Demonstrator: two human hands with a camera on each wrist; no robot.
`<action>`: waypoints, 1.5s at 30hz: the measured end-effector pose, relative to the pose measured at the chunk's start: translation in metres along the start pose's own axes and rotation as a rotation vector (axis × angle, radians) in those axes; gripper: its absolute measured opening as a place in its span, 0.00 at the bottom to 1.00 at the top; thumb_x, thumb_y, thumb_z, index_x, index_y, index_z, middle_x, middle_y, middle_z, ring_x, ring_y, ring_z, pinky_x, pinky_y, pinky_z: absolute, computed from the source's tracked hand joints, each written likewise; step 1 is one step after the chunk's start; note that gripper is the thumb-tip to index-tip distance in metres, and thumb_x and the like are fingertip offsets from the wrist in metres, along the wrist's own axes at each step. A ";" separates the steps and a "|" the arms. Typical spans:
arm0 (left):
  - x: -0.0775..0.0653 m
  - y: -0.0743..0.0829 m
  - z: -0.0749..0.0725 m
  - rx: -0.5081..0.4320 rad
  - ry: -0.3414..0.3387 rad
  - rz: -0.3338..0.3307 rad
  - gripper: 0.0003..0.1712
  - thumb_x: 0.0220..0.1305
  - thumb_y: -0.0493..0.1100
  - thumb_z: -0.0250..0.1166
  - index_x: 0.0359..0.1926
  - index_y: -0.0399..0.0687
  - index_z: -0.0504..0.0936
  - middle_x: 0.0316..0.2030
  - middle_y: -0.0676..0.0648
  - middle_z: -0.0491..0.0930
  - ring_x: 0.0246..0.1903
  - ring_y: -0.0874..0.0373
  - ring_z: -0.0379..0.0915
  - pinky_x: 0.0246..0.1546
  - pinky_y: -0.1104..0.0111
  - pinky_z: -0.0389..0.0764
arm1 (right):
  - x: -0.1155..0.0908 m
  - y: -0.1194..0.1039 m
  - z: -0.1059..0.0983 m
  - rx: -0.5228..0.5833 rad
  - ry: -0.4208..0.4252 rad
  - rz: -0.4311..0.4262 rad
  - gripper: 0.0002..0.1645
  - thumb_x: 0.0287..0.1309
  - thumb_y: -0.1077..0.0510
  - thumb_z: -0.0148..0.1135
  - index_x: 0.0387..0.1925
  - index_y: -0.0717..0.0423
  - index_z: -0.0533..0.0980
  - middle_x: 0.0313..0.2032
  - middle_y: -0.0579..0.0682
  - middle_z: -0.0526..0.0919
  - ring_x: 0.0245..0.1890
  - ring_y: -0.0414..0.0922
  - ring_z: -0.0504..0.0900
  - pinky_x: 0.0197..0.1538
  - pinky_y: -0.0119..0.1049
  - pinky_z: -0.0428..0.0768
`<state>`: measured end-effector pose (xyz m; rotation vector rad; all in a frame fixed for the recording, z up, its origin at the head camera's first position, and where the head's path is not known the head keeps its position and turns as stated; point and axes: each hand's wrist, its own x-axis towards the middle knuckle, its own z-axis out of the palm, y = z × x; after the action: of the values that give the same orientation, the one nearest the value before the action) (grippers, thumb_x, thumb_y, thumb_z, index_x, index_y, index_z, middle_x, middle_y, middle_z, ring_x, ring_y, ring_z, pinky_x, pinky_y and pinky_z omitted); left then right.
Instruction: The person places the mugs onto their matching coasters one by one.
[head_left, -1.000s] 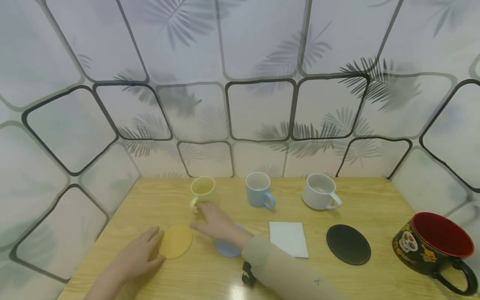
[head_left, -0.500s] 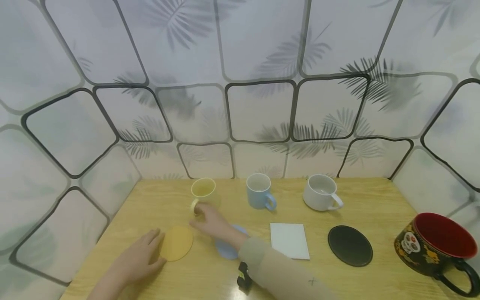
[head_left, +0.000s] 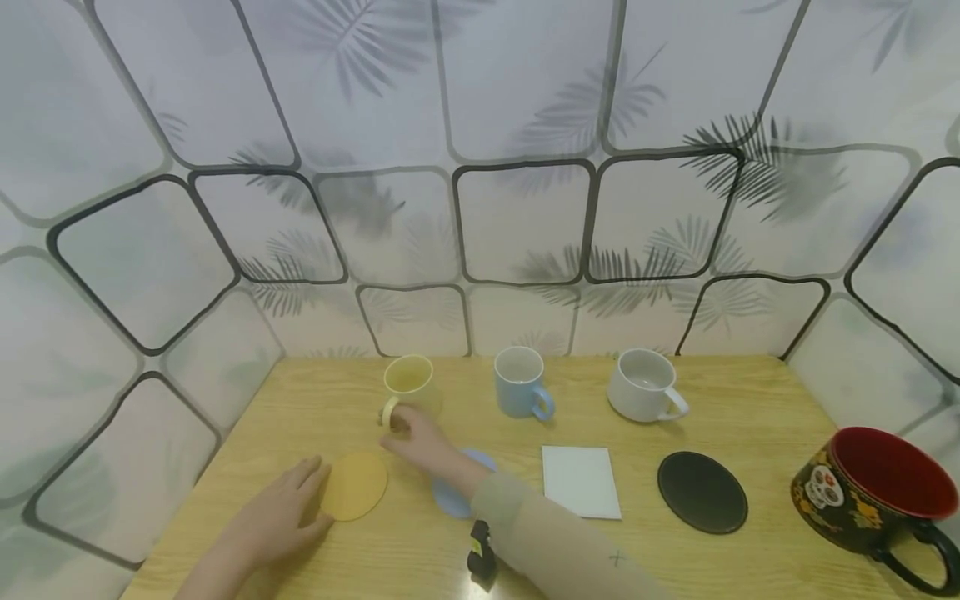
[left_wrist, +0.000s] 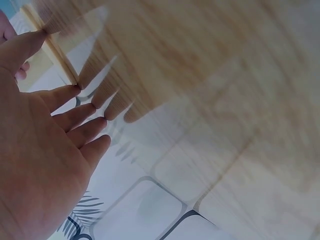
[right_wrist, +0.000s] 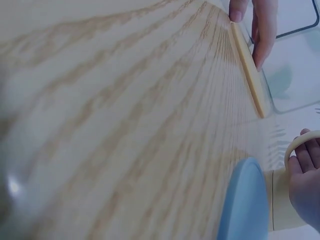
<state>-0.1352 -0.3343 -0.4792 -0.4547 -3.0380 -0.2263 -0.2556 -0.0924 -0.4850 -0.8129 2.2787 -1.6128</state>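
Observation:
My right hand [head_left: 426, 443] holds the yellow mug [head_left: 408, 383] by its handle, and its fingertips show through the loop. In the right wrist view, several fingers of that hand pass through the mug's handle [right_wrist: 296, 145]. The mug stands upright on the table at the back left. My left hand [head_left: 279, 518] rests on the table beside a round yellow coaster [head_left: 356, 487]. Its thumb and index finger touch the coaster's edge, with the fingers nearly straight in the left wrist view. Below my right wrist lies a round blue coaster [head_left: 452, 498], partly hidden by the forearm.
A blue mug [head_left: 517, 390] and a white cup [head_left: 639, 387] stand along the back. In front lie a white square coaster [head_left: 581, 482] and a dark round coaster [head_left: 702, 492]. A large black mug with a red inside [head_left: 847, 500] stands at the right edge. Patterned walls enclose the table.
My right fingers have slid further through the yellow mug's handle, so their tips now show beyond it. The left hand stays by the yellow coaster. The mugs stand where they were.

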 end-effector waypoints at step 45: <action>0.004 0.003 -0.004 0.086 0.025 0.081 0.41 0.59 0.54 0.76 0.66 0.33 0.78 0.67 0.30 0.77 0.68 0.32 0.75 0.71 0.41 0.75 | -0.014 -0.003 -0.008 0.018 0.171 0.026 0.06 0.62 0.57 0.77 0.37 0.55 0.91 0.41 0.50 0.95 0.48 0.46 0.93 0.48 0.28 0.88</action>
<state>-0.1379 -0.3314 -0.4747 -0.5620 -2.9835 -0.0953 -0.2468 -0.0790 -0.4812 -0.6610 2.3738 -1.7495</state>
